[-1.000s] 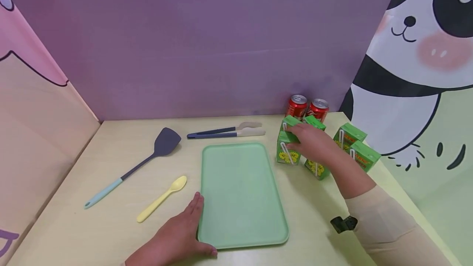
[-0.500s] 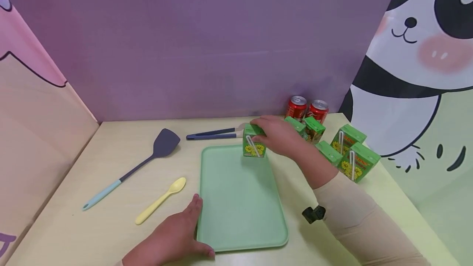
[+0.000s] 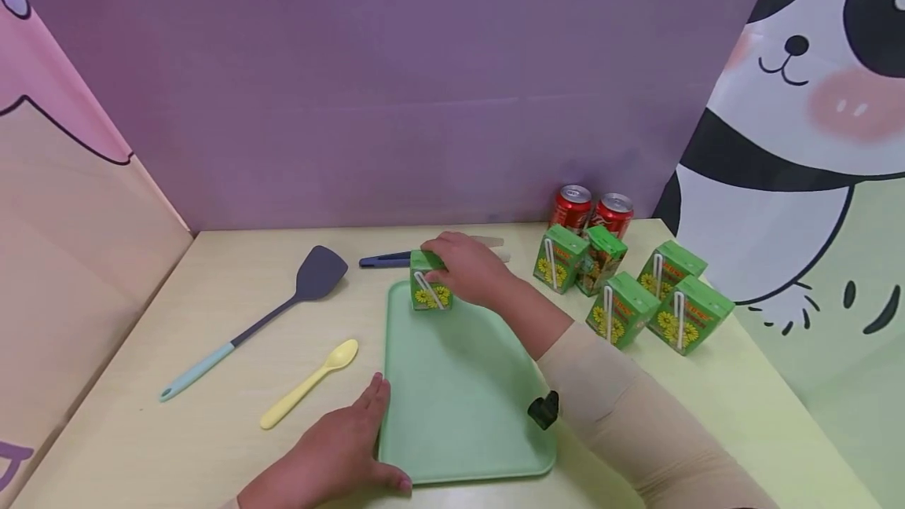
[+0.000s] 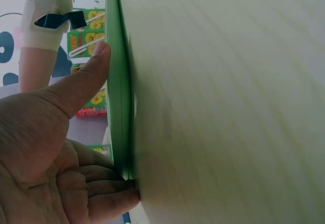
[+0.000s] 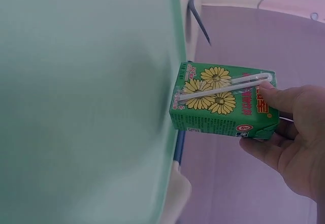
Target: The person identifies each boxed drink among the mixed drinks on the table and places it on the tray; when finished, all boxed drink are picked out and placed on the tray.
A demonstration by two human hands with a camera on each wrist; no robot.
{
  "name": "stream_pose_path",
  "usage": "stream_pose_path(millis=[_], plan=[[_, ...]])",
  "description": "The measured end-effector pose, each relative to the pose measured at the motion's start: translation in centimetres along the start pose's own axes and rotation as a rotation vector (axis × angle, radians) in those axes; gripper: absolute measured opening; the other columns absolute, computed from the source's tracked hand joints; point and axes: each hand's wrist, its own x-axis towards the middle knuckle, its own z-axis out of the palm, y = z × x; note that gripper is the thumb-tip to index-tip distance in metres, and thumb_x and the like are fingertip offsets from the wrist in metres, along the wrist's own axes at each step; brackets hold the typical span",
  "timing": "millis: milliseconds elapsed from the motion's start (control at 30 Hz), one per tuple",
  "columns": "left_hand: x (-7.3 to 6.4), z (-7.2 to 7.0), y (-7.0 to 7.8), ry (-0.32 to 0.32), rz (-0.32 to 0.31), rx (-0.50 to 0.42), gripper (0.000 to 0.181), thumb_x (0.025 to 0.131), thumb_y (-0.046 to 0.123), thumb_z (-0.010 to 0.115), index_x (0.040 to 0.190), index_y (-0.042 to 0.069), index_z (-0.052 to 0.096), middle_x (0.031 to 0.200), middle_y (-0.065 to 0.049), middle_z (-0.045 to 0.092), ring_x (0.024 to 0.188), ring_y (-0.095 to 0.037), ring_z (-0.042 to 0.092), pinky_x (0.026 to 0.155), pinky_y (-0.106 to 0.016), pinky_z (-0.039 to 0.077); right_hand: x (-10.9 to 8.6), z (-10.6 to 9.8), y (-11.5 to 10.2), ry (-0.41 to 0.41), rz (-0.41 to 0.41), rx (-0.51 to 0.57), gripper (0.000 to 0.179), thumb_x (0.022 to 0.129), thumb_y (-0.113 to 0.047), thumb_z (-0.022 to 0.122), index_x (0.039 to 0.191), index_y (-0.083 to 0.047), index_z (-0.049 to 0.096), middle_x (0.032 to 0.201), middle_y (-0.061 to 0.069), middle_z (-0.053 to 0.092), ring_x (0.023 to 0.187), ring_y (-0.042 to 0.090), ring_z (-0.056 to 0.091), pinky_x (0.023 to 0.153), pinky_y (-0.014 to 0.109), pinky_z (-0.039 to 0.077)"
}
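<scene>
My right hand grips a green drink carton with yellow flowers and a white straw, over the far left corner of a light green tray. In the right wrist view, thumb and fingers pinch the upper end of the carton, and its base is close over the tray surface. My left hand lies at the tray's near left side, fingers straight along the edge. The left wrist view shows that thumb and fingertips against the tray's rim.
Several more green cartons stand to the right, with two red cans behind them. Tongs lie behind the tray, partly covered by the right hand. A dark spatula and a yellow spoon lie on the left.
My right hand has lifted one carton from the group on the right and carried it left to over the tray's far left corner. The left hand has stayed at the tray's edge.
</scene>
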Motion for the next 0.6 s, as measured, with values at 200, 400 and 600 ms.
stream_pose_path(millis=[200,400,600], plan=[[0.2,-0.1,0.3,-0.029,-0.012,0.001,0.131,0.060,0.070,0.079,0.153,-0.003,0.024,0.161,-0.021,0.021,0.129,-0.040,0.051,0.097,-0.052,0.048,0.9,1.3,-0.5,-0.024,0.015,0.003,0.050,0.094,-0.033,0.066,0.139,-0.015,0.054,0.130,0.001,0.059,0.116,0.018,0.056,0.099,0.035,0.049],[0.2,-0.2,0.4,-0.036,-0.020,0.011,0.131,0.060,0.070,0.078,0.154,-0.003,0.023,0.161,-0.021,0.021,0.129,-0.040,0.051,0.097,-0.052,0.048,0.8,1.7,-0.5,-0.025,0.009,-0.011,0.051,0.095,-0.035,0.065,0.140,-0.015,0.053,0.131,0.001,0.059,0.119,0.019,0.055,0.101,0.035,0.048],[0.2,-0.1,0.2,-0.046,-0.026,0.011,0.130,0.061,0.070,0.079,0.154,-0.002,0.023,0.161,-0.020,0.021,0.128,-0.039,0.052,0.096,-0.051,0.049,0.7,2.0,-0.4,-0.023,-0.021,-0.025,0.051,0.097,-0.036,0.062,0.142,-0.014,0.051,0.131,0.002,0.058,0.119,0.021,0.054,0.100,0.036,0.048]])
